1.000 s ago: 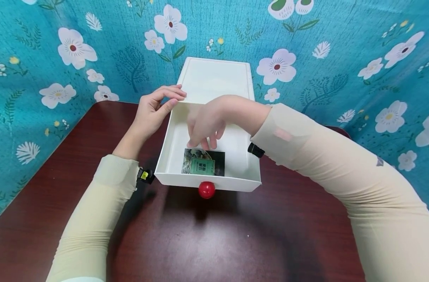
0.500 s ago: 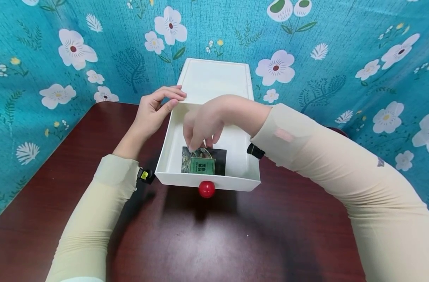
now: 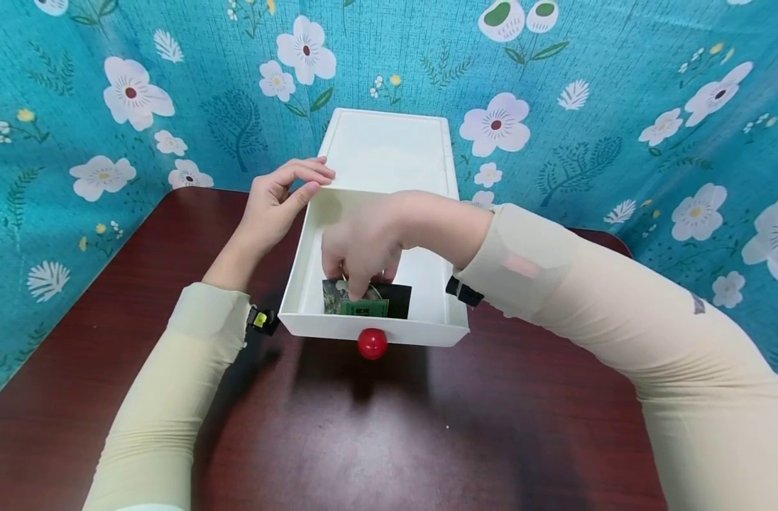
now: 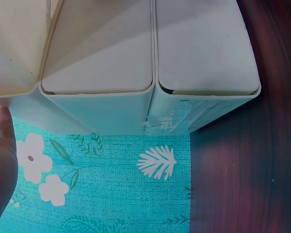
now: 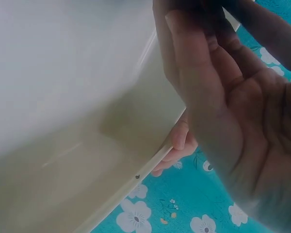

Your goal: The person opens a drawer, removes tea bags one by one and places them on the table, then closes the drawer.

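In the head view, a white drawer [image 3: 439, 328] with a red round knob [image 3: 373, 343] stands pulled out of the white cabinet [image 3: 389, 145]. A dark tea packet [image 3: 398, 301] with a green label sits inside, near the drawer's front wall. My right hand [image 3: 370, 238] reaches down into the drawer and pinches the packet's upper edge, a digit overlapping its face. In the right wrist view, its fingers [image 5: 191, 48] curl together and their tips are in shadow. My left hand [image 3: 274, 199] rests its fairly straight fingers on the cabinet's front left top edge.
The cabinet stands at the back of a dark red-brown table [image 3: 376, 440], against a blue flowered cloth [image 3: 229, 71]. The left wrist view shows more closed drawers [image 4: 203, 48] beneath the pulled-out one. A black wrist camera [image 3: 263, 319] sits beside the drawer's left front corner.
My right hand has moved down and slightly left onto the tea packet, whose upper part it now covers more. My left hand keeps its place on the cabinet edge.
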Available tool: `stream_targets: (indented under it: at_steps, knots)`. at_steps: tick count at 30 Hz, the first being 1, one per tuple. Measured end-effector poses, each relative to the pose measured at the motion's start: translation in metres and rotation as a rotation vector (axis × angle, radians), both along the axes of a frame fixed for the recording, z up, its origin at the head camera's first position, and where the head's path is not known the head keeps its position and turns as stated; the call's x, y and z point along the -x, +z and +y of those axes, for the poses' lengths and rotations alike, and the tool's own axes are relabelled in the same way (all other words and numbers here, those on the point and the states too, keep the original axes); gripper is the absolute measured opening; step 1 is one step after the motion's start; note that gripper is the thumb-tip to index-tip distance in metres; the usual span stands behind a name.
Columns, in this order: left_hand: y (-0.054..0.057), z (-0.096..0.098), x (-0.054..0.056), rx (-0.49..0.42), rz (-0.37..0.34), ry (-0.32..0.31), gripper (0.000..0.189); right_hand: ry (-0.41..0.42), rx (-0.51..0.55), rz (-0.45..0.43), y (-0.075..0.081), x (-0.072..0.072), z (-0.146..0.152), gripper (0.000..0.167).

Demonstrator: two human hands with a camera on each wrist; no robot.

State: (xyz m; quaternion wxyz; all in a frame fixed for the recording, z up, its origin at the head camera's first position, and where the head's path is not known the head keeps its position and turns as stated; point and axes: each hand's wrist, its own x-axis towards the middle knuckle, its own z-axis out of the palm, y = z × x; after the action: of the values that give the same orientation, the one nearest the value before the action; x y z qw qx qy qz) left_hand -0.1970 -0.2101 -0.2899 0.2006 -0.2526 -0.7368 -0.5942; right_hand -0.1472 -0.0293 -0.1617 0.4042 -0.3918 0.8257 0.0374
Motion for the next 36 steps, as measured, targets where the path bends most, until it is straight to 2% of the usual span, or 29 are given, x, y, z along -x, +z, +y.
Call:
stream_targets:
  at_steps: [4,8,12,14,16,18,21,25,33,36]
  knots:
    - [-0.001,0.0,0.0,0.002,0.005,0.005,0.018,0.0,-0.005,0.05,-0.002,0.002,0.002,0.009]
    - [-0.001,0.001,0.001,0.003,0.023,0.003,0.017,-0.045,0.021,0.098,-0.003,0.006,0.009,0.008]
    - [-0.001,0.001,0.001,0.004,0.038,-0.003,0.017,-0.096,0.117,0.081,-0.003,0.013,0.023,0.017]
    - [-0.001,0.001,0.001,0.004,0.045,-0.002,0.017,-0.13,0.178,0.071,-0.001,0.018,0.032,0.014]
    - [-0.002,0.001,0.002,0.005,0.052,-0.001,0.017,-0.185,0.232,0.07,0.002,0.022,0.041,0.006]
    - [-0.002,0.001,0.002,0.007,0.059,0.002,0.017,-0.253,0.279,0.064,0.004,0.027,0.051,0.011]
    - [-0.002,0.001,0.003,0.014,0.065,0.005,0.017,-0.365,0.353,0.011,0.006,0.036,0.066,0.017]
    - [-0.002,0.002,0.003,0.019,0.059,0.005,0.017,-0.456,0.453,-0.043,0.009,0.045,0.087,0.017]
    - [-0.002,0.002,0.002,0.011,0.059,0.007,0.017,-0.62,0.574,-0.024,0.013,0.06,0.127,0.032]
    - [-0.002,0.002,0.002,0.012,0.062,0.007,0.017,-0.679,0.6,0.001,0.009,0.068,0.144,0.027]
